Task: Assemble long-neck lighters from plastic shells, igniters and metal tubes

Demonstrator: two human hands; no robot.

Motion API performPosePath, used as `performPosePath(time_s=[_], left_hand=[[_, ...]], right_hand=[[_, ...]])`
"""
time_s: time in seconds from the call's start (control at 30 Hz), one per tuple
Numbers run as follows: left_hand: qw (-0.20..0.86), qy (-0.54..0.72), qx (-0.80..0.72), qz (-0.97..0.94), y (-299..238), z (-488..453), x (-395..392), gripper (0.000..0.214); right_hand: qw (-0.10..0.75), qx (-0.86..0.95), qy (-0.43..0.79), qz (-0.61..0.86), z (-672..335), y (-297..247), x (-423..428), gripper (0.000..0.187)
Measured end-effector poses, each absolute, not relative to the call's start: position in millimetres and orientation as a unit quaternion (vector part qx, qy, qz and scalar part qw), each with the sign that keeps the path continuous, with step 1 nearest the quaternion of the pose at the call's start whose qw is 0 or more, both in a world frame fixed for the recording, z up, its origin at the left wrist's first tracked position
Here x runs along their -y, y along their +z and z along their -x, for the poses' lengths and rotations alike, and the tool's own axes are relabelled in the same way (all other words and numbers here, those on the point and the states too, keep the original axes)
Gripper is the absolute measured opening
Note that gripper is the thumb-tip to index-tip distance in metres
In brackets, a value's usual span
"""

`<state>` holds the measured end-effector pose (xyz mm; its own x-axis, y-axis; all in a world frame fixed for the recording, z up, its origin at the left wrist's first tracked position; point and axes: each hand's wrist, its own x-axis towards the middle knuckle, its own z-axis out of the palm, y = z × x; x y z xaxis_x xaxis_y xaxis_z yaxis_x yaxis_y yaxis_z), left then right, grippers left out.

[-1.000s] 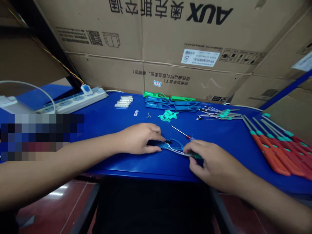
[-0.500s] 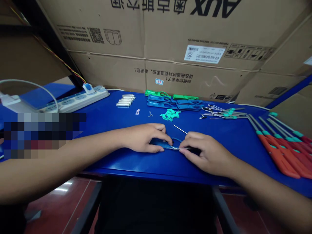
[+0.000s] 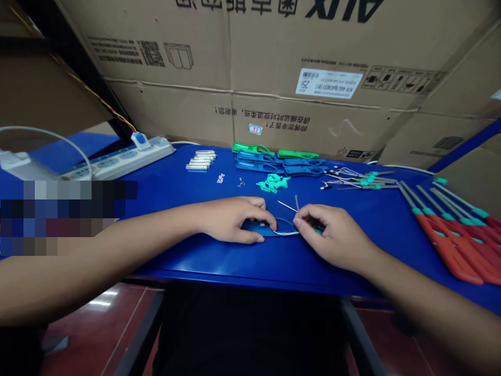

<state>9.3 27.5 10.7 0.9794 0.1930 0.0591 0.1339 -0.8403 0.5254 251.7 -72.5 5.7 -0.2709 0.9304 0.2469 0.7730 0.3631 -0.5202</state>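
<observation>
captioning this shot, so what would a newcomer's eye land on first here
Probably the large cardboard with upside-down print, standing at the back of the blue table. Next, the orange and red handles with metal rods, spread along the table's right side. Then, in the middle, the left hand on a blue shell, the right hand close by.

- The bench (image 3: 203, 258) is coloured deep blue.
- The nearest shell (image 3: 252, 226) is coloured blue, its wires (image 3: 285, 233) white.
- The far shells (image 3: 256, 156) are coloured green and blue.
- The small plastic pieces (image 3: 273, 183) are tinted mint green.
- The handles (image 3: 442, 243) at the right are coloured orange and red, with mint patches.
- The brown cardboard (image 3: 266, 94) is printed in black.
</observation>
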Motion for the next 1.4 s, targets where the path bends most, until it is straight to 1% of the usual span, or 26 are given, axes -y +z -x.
performPosePath(time_s=[0.07, 0.1, 0.17, 0.2, 0.23, 0.3, 0.5, 0.6, 0.73, 1.0, 1.2, 1.3, 1.4], left_hand=[[0.268, 0.055, -0.085, -0.958, 11, -9, -27, 0.034], [0.266, 0.055, -0.084, -0.959, 11, -9, -27, 0.033], [0.263, 0.052, -0.082, -0.96, 11, -9, -27, 0.033], [0.262, 0.052, -0.083, -0.96, 10, -9, -27, 0.034], [0.261, 0.051, -0.084, -0.96, 10, -9, -27, 0.034], [0.259, 0.05, -0.086, -0.961, 10, -10, -26, 0.035], [0.263, 0.049, -0.088, -0.959, 10, -10, -26, 0.035], [0.259, 0.055, -0.085, -0.961, 10, -9, -26, 0.034], [0.258, 0.053, -0.086, -0.961, 9, -10, -26, 0.034], [0.259, 0.052, -0.082, -0.961, 11, -10, -26, 0.033], [0.275, 0.046, -0.08, -0.957, 11, -9, -26, 0.032], [0.279, 0.05, -0.081, -0.956, 11, -8, -26, 0.03], [0.28, 0.056, -0.08, -0.955, 11, -8, -26, 0.026]], right_hand=[[0.263, 0.777, 0.124, 0.558, -252, 1, 71, 0.006], [0.265, 0.774, 0.112, 0.564, -252, -1, 70, 0.008], [0.272, 0.78, 0.09, 0.556, -253, -5, 70, 0.022], [0.272, 0.794, 0.079, 0.538, -253, -5, 71, 0.022], [0.266, 0.813, 0.068, 0.513, -252, -5, 72, 0.018], [0.237, 0.854, 0.037, 0.462, -250, -3, 74, 0.01], [0.172, 0.885, -0.052, 0.428, -246, 3, 84, 0.022], [0.133, 0.903, -0.11, 0.394, -246, 2, 88, 0.016], [0.099, 0.906, -0.162, 0.378, -246, 1, 91, 0.02], [0.099, 0.914, -0.189, 0.344, -249, 9, 82, 0.022], [0.103, 0.929, -0.127, 0.333, -254, 11, 71, 0.022], [0.127, 0.931, -0.125, 0.318, -255, 7, 70, 0.022], [0.131, 0.943, -0.113, 0.286, -255, 5, 71, 0.024]])
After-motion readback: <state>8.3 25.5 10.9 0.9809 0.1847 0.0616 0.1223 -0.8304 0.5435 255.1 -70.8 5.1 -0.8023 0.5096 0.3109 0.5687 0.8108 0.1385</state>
